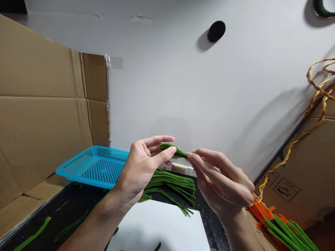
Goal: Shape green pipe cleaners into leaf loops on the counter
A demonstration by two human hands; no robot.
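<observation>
A green pipe cleaner [179,152] bent into a narrow leaf-like loop is held up between my two hands. My left hand [143,158] pinches the rounded part with thumb and fingers, its index finger stretched above it. At the pointed end, the fingertips of my right hand [222,174] are closed on the pipe cleaner. Below the hands, a bundle of dark green pipe cleaners [172,183] lies on the black table, some ends reaching over a white sheet [159,226].
To the left stands a blue perforated basket [104,170] before a cardboard panel [47,83]. Orange and bright green pipe cleaners [285,228] lie at the lower right, near a twisted yellow cable [289,150]. A light green strip [34,235] and more green pieces [70,228] rest at the lower left.
</observation>
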